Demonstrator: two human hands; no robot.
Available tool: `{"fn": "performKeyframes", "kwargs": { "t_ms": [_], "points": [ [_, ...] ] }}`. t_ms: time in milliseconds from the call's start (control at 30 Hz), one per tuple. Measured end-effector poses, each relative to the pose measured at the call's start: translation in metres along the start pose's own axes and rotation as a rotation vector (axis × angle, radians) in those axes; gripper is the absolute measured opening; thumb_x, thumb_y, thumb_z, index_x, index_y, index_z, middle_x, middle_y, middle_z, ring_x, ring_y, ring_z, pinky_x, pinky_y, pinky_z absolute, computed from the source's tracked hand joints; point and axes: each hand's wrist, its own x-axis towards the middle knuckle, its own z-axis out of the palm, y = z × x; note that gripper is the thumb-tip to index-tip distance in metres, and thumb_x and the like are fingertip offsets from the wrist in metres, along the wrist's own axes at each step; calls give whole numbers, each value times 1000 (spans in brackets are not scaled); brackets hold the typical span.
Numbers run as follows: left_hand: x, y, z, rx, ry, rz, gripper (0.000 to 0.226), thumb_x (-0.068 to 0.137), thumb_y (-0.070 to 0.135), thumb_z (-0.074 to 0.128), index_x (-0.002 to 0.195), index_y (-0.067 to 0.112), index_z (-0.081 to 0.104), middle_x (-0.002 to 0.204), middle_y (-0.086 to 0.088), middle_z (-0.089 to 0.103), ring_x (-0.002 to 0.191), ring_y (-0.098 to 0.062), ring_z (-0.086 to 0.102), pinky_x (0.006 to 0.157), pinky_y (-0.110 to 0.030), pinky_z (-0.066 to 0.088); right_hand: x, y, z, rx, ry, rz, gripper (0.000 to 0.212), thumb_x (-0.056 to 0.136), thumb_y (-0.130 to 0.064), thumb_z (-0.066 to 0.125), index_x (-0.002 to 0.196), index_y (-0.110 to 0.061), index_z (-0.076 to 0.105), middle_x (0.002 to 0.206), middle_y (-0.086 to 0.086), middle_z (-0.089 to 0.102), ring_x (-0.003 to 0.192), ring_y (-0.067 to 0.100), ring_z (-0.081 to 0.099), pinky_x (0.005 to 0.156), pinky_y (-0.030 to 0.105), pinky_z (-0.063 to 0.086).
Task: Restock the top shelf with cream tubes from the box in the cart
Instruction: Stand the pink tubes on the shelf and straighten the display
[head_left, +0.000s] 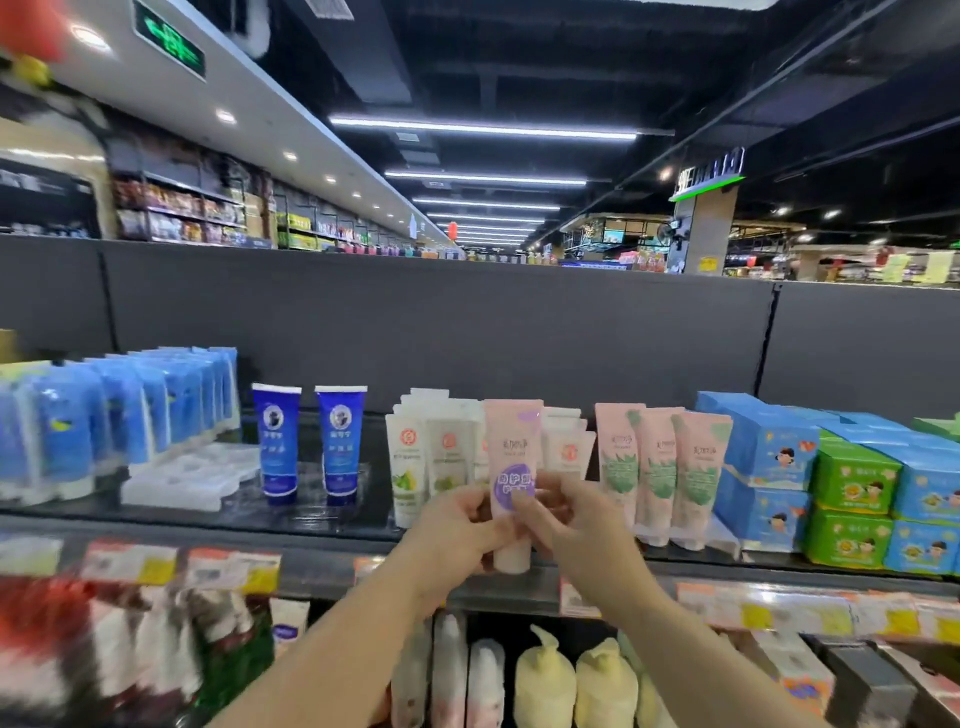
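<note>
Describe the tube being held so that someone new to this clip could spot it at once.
Start at the top shelf and go to its middle, between the white tubes and the pink tubes with green leaf labels. There both hands, left hand and right hand, hold one pink tube cap down. It alone carries a round purple label.

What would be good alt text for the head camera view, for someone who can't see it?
Both hands, left hand and right hand, hold a pink cream tube with a purple label upright, cap down, at the front of a store's top shelf. Blue tubes stand to its left, pink tubes with green labels to its right.
</note>
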Motion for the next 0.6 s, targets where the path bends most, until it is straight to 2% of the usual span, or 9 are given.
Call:
{"fn": "performKeyframes", "kwargs": {
  "t_ms": [67, 167, 233, 333, 400, 467, 533, 600],
  "points": [
    [-13, -3, -34, 33, 43, 12, 19, 89, 23, 67, 108, 29, 69, 95, 7, 76, 85, -8, 71, 73, -28, 59, 11, -8, 36, 45, -70, 62, 26, 86, -44, 68, 108, -30, 66, 96, -11, 74, 90, 6, 70, 82, 36, 60],
    [-35, -12, -94, 38, 121, 3, 19, 89, 16, 68, 106, 23, 71, 94, 3, 76, 86, -10, 72, 70, -23, 59, 26, -27, 95, 118, -151, 134, 28, 83, -40, 74, 107, -29, 67, 95, -9, 74, 88, 9, 71, 78, 39, 61],
    [-50, -19, -137, 58, 156, -18, 18, 88, 17, 68, 103, 26, 72, 94, 4, 76, 85, -10, 72, 69, -23, 57, 32, -42, 141, 144, -201, 162, 31, 79, -38, 77, 106, -26, 67, 93, -6, 75, 87, 14, 72, 78, 44, 61],
    [-66, -30, -205, 121, 204, -48, 16, 86, 18, 71, 97, 29, 74, 94, 2, 76, 90, -17, 72, 83, -42, 59, 40, -66, 212, 144, -183, 153, 30, 72, -37, 80, 97, -24, 68, 87, -2, 76, 83, 21, 73, 76, 50, 60],
    [-75, -35, -247, 147, 207, -61, 15, 84, 19, 73, 96, 27, 75, 92, -6, 76, 86, -23, 71, 84, -49, 57, 45, -83, 254, 146, -161, 159, 22, 76, -31, 79, 92, -23, 67, 86, 1, 75, 81, 25, 73, 73, 51, 60],
    [-81, -41, -283, 158, 203, -33, 16, 83, 17, 73, 97, 24, 76, 89, -12, 74, 76, -21, 67, 77, -44, 57, 51, -99, 290, 133, -151, 156, 17, 78, -29, 77, 90, -24, 66, 85, 2, 75, 80, 26, 73, 73, 51, 59],
    [-85, -45, -312, 161, 223, -15, 18, 83, 12, 72, 95, 24, 76, 84, -7, 73, 71, -12, 64, 67, -30, 54, 57, -110, 320, 108, -145, 146, 16, 78, -32, 75, 90, -27, 66, 85, -2, 75, 81, 21, 72, 77, 49, 59],
    [-85, -46, -337, 160, 195, -30, 16, 84, 15, 73, 95, 26, 75, 85, -3, 74, 71, -10, 67, 66, -25, 52, 63, -119, 340, 104, -138, 142, 13, 80, -32, 75, 88, -30, 65, 86, -4, 75, 83, 16, 71, 80, 47, 58]
  ]
}}
